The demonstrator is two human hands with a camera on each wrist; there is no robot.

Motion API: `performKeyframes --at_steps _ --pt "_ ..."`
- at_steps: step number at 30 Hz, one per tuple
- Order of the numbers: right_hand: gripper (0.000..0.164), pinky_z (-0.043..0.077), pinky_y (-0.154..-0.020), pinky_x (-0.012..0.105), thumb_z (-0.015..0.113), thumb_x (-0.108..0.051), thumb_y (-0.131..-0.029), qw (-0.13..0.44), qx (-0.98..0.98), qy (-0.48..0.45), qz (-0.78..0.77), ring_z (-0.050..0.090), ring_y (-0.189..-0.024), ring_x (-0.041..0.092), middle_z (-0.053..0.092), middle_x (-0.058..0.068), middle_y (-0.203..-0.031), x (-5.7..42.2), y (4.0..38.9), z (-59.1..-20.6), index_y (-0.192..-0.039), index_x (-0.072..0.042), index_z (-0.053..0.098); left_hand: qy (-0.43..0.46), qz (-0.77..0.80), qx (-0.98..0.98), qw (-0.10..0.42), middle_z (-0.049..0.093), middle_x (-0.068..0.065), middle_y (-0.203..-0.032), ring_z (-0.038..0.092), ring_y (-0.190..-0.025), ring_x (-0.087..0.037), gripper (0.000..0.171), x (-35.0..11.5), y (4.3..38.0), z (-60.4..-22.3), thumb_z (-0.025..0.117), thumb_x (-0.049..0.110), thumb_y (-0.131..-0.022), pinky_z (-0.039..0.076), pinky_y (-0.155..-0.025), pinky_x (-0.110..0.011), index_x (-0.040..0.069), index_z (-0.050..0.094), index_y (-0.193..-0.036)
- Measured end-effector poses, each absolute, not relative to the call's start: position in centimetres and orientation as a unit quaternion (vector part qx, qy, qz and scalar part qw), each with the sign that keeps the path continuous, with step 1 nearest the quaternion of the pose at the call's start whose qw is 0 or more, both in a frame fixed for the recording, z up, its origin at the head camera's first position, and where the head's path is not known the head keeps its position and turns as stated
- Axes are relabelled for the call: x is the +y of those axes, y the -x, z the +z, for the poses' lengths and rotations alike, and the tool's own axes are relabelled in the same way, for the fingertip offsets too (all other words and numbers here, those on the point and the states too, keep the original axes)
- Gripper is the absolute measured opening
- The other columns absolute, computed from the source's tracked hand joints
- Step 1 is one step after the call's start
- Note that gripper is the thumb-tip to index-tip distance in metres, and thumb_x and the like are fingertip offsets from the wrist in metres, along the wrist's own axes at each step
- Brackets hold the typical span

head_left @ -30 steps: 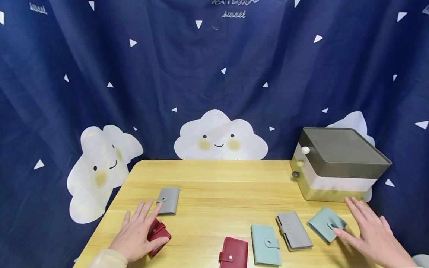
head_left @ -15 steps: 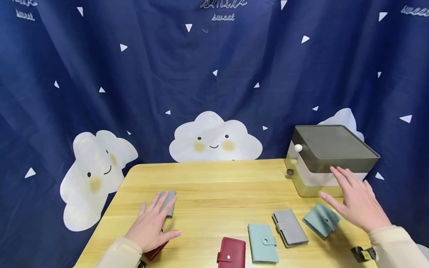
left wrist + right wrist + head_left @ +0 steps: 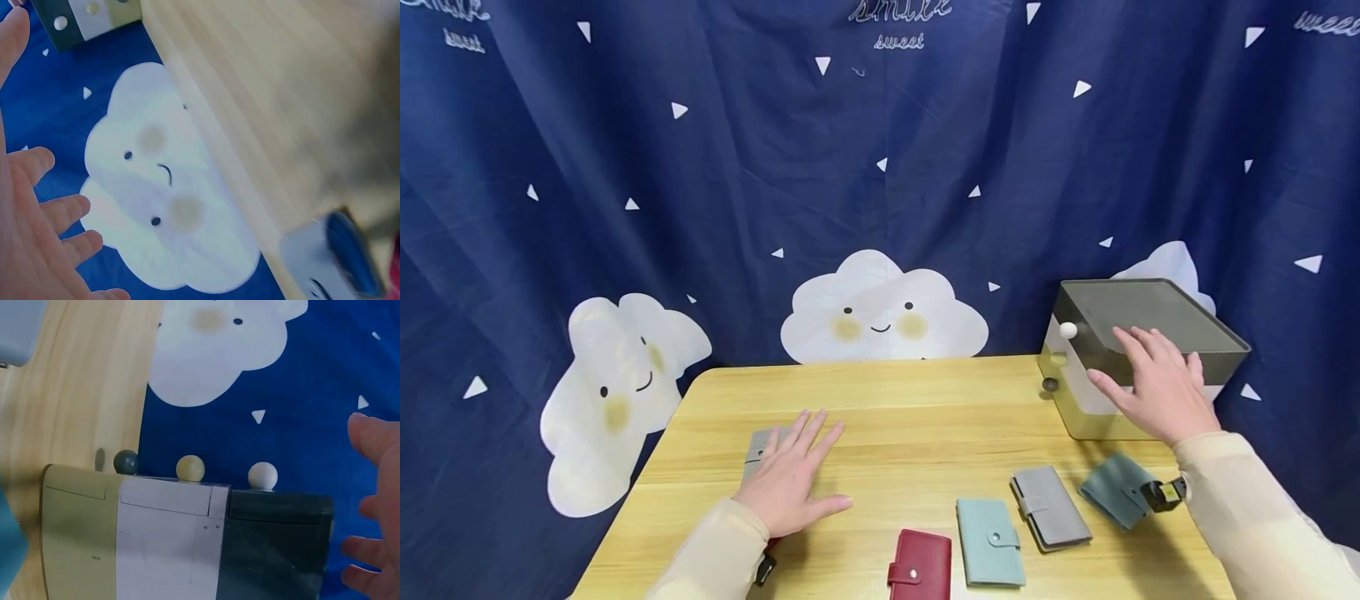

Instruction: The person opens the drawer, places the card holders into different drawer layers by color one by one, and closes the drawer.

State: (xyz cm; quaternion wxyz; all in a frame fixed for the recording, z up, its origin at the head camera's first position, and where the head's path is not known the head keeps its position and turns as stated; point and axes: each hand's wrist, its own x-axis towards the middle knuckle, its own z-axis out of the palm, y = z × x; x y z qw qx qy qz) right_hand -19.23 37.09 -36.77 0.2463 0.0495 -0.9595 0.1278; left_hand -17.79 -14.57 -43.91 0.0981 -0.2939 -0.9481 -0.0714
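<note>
Fingers spread, my left hand (image 3: 792,483) is held above the table's left part. Behind it lies a grey snap wallet (image 3: 758,450), partly covered; a red wallet is almost wholly hidden below the wrist. My right hand (image 3: 1161,390) is raised with spread fingers, in front of a three-tier drawer box (image 3: 1157,304) in the head view. In the right wrist view a gap separates that hand from the box's dark top tier (image 3: 275,544). Neither hand holds anything. Under the right wrist lies a teal snap wallet (image 3: 1108,487), partly covered by the wrist camera.
A red wallet (image 3: 922,562), a light teal wallet (image 3: 988,542) and a grey wallet (image 3: 1051,508) lie along the front of the wooden table (image 3: 880,433). Round knobs (image 3: 190,468) stick out of the drawer fronts. A dark blue curtain (image 3: 880,167) with clouds hangs behind.
My right hand has risen from beside the teal wallet toward the drawer box. The left hand has moved right and forward, away from the red wallet. The view has shifted slightly.
</note>
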Motion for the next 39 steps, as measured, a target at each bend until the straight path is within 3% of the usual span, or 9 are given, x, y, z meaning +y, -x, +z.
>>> performKeyframes --at_steps 7,16,26,35,39 --pt "0.075 0.001 -0.096 0.080 0.055 -0.056 -0.091 0.209 -0.971 -0.024 0.117 0.022 -0.136 0.048 0.034 0.029 -0.144 37.0 21.0 -36.8 -0.145 -0.007 0.040 0.326 -0.055 -0.940 0.090 0.010 -0.005 -0.161 0.010 -0.146 -0.030 0.100 -10.9 19.7 -42.3 0.033 0.087 -0.077 0.017 -0.107 -0.067 0.027 0.019 -0.155" --pt "0.074 0.003 -0.096 0.079 0.048 -0.058 -0.094 0.183 -0.977 -0.010 0.112 0.025 -0.133 0.050 0.035 0.030 -0.143 36.6 22.9 -36.8 -0.142 -0.002 0.043 0.353 -0.020 -0.934 0.060 0.008 -0.002 -0.161 0.005 -0.147 -0.026 0.097 -4.2 23.4 -38.8 0.045 0.081 -0.079 0.015 -0.109 -0.063 0.030 0.015 -0.156" --pt "0.063 -0.005 -0.102 0.074 0.042 -0.053 -0.098 0.194 -0.973 0.005 0.126 0.029 -0.132 0.050 0.038 0.029 -0.143 37.1 22.8 -38.0 -0.141 -0.007 0.048 0.377 -0.013 -0.926 0.027 0.005 0.002 -0.161 0.004 -0.147 -0.022 0.096 5.4 27.0 -34.7 0.041 0.083 -0.078 0.013 -0.112 -0.059 0.034 0.011 -0.155" --pt "0.050 0.000 -0.104 0.073 0.042 -0.044 -0.101 0.247 -0.960 0.013 0.128 0.036 -0.130 0.046 0.047 0.026 -0.138 37.3 23.2 -38.5 -0.135 -0.010 0.056 0.387 0.061 -0.919 0.053 0.008 0.008 -0.161 0.007 -0.147 -0.017 0.098 13.4 28.1 -32.3 0.034 0.089 -0.075 0.019 -0.113 -0.053 0.037 0.008 -0.155" --pt "0.048 0.001 -0.104 0.072 0.043 -0.042 -0.102 0.259 -0.959 0.010 0.117 0.038 -0.130 0.045 0.048 0.025 -0.138 37.3 23.3 -39.1 -0.136 -0.011 0.056 0.377 0.070 -0.923 0.041 0.003 0.014 -0.160 0.002 -0.147 -0.013 0.098 16.2 28.1 -32.7 0.035 0.090 -0.073 0.018 -0.113 -0.053 0.043 0.002 -0.153"
